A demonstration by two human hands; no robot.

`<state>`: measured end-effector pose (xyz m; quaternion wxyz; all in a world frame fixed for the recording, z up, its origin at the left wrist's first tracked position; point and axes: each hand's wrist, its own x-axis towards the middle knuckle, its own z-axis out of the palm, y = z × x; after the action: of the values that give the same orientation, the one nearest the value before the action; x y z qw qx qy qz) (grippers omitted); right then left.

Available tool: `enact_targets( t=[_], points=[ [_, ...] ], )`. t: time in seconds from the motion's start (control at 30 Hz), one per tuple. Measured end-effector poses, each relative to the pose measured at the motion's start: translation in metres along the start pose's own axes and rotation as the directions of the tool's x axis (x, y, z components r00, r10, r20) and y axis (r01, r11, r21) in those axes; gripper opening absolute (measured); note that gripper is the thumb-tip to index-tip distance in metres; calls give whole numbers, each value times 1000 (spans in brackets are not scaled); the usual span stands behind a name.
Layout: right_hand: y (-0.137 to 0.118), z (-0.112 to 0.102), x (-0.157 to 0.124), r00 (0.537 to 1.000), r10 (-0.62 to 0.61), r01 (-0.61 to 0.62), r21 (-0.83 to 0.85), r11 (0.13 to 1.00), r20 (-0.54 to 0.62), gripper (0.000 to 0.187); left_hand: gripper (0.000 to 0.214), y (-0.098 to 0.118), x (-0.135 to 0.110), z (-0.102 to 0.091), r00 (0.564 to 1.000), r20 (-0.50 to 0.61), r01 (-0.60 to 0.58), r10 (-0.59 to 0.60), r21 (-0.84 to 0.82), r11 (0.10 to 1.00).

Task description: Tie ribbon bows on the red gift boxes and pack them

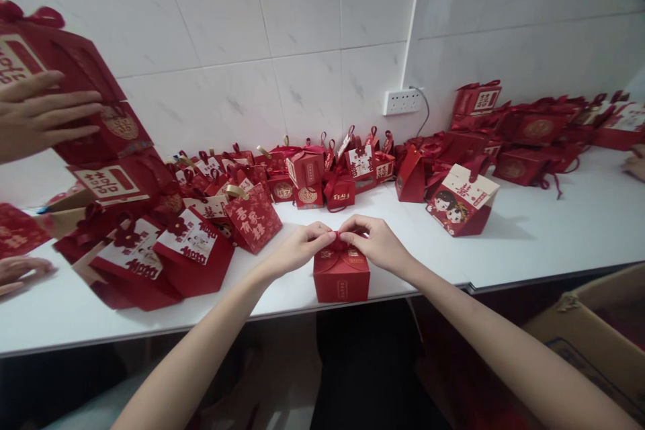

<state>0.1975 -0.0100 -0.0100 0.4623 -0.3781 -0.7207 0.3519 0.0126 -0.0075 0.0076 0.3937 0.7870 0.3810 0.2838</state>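
A small red gift box (342, 277) with gold print stands upright at the front edge of the white table, in the middle of the head view. Both my hands meet over its top. My left hand (313, 240) pinches a red ribbon (338, 242) between thumb and forefinger. From the other side, my right hand (375, 239) pinches the same ribbon, its fingers closed. Most of the ribbon is covered by my fingertips. To the left of my hands leans a red patterned box (254, 218) with a gold loop.
At left, another person's hand (48, 111) touches stacked red boxes (113, 122); a second hand (23, 273) rests lower. White-labelled boxes (194, 252) stand nearby. Many more line the wall, below a socket (403, 102). A cartoon-printed box (461, 201) and cardboard carton (594, 329) are right.
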Motion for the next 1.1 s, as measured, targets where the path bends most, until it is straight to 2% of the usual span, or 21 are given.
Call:
enact_targets(
  t=[0.13, 0.2, 0.27, 0.37, 0.5, 0.6, 0.7, 0.8, 0.97, 1.03, 1.1],
  points=[
    [3, -2, 1, 999, -6, 8, -49, 999, 41, 6, 27, 2, 2, 5, 994, -17, 99, -106, -241, 966],
    [3, -1, -3, 998, -52, 50, -99, 994, -18, 4, 23, 3, 2, 7, 990, -33, 120, -137, -310, 943],
    [2, -1, -10, 983, -153, 133, -186, 974, -98, 6, 21, 3, 3, 9, 986, -59, 124, -154, -350, 928],
    [-1, -1, -22, 941, -323, 270, -362, 892, -95, 10, 20, 2, 2, 10, 983, -76, 125, -167, -393, 911],
    [-4, -1, -27, 898, -440, 363, -537, 762, -18, 10, 21, 1, 2, 11, 984, -64, 123, -163, -411, 903],
    [-3, -1, -24, 847, -530, 437, -596, 674, 21, 2, 25, 2, 3, 13, 984, -92, 103, -151, -394, 914],
    [-2, -3, -21, 819, -572, 475, -617, 628, 48, 5, 31, 2, 2, 15, 980, -143, 85, -135, -309, 947],
    [-1, -7, -21, 826, -563, 464, -611, 641, 36, 8, 33, 3, -2, 16, 972, -213, 58, -100, -193, 979],
    [2, -15, -24, 846, -532, 446, -606, 659, 44, 11, 22, 7, -13, 19, 924, -376, -23, 69, 124, 992],
    [2, -18, -25, 845, -531, 452, -614, 647, 62, 11, 19, 9, -17, 21, 910, -412, 9, 52, 146, 989],
    [3, -19, -27, 836, -544, 464, -622, 630, 73, 11, 19, 11, -21, 21, 917, -398, 50, -14, 80, 996]
  ],
)
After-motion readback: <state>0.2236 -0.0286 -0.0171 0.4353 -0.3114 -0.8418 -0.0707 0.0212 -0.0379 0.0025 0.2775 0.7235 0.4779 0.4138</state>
